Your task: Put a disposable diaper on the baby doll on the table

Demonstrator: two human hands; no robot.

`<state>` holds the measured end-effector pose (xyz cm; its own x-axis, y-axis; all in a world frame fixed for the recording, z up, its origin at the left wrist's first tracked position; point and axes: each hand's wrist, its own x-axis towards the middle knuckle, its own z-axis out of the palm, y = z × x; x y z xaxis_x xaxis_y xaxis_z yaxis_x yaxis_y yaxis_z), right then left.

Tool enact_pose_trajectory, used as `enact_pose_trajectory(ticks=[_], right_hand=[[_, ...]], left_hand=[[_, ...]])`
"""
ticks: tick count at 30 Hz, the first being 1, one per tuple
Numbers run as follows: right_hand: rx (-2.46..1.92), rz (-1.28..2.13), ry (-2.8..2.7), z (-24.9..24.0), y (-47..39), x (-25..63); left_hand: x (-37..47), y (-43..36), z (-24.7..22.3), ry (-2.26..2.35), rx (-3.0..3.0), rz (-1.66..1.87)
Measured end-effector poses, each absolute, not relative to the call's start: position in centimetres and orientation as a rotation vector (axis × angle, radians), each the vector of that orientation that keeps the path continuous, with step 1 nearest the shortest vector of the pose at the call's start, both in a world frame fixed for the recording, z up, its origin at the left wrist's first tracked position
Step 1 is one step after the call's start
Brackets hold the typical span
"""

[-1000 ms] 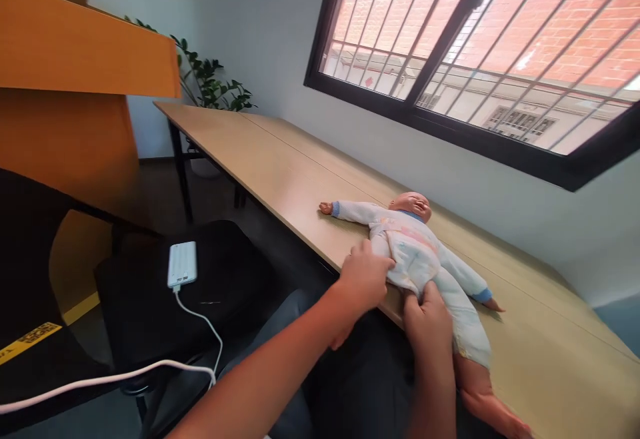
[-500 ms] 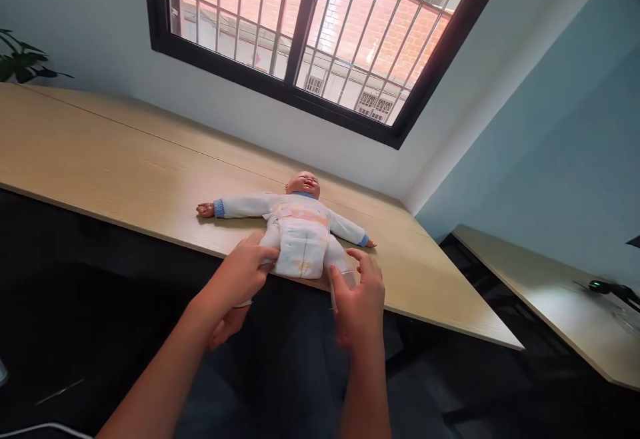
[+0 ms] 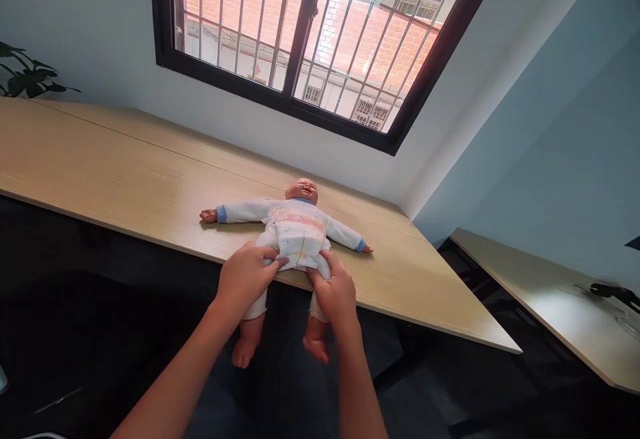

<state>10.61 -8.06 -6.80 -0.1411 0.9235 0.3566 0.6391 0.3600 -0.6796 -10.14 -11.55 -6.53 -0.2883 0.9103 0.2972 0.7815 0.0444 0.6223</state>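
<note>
A baby doll (image 3: 243,211) in a white top with blue cuffs lies on its back on the wooden table, arms spread and head toward the window. Around its hips is a white diaper (image 3: 299,244) with a yellow line down the front and an orange-pink band at the waist. My left hand (image 3: 249,271) pinches the diaper's lower edge beside one leg. On the opposite side, my right hand (image 3: 335,287) has thumb and fingers closed at the other leg edge. Both doll legs hang over the table's front edge, feet bare below white leggings.
The light wooden table (image 3: 125,179) runs along the wall beneath a barred window (image 3: 295,97). A plant (image 3: 33,79) is at the far left. At the right, a second table (image 3: 540,276) bears a dark device (image 3: 607,290).
Both hands have moved inward from around the legs to the diaper's lower edges and closed there. The doll's legs and feet now show, hanging down. The diaper front looks shorter and more gathered.
</note>
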Motion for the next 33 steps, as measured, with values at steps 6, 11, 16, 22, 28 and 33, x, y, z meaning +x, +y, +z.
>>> enact_pose_trajectory(ticks=[6,11,16,22,28,33], right_hand=[[-1.150,0.527,-1.790,-6.5,-9.3,12.3],[-0.933,0.225,-1.738,-6.1,-11.4,11.6],[-0.856,0.166,-2.124,-4.7,-9.9,9.2],[-0.923,0.384,-2.168,-4.3,-9.6,10.5],[-0.839,0.490,-1.791,-7.0,-9.8,12.5],[-1.048,0.521,-1.413,-9.5,-7.2,13.7]], left_hand=[[-10.9,-12.4,-7.8,1.924,1.816,1.294],[-10.0,-13.6,-7.3,1.881,1.866,1.719],[-8.8,-12.3,-6.3,1.739,2.271,1.455],[-9.5,-12.7,-7.3,1.848,2.226,1.245],[-10.4,-14.3,-6.6,1.726,1.954,1.451],[-11.0,-14.2,-6.5,1.827,1.797,1.539]])
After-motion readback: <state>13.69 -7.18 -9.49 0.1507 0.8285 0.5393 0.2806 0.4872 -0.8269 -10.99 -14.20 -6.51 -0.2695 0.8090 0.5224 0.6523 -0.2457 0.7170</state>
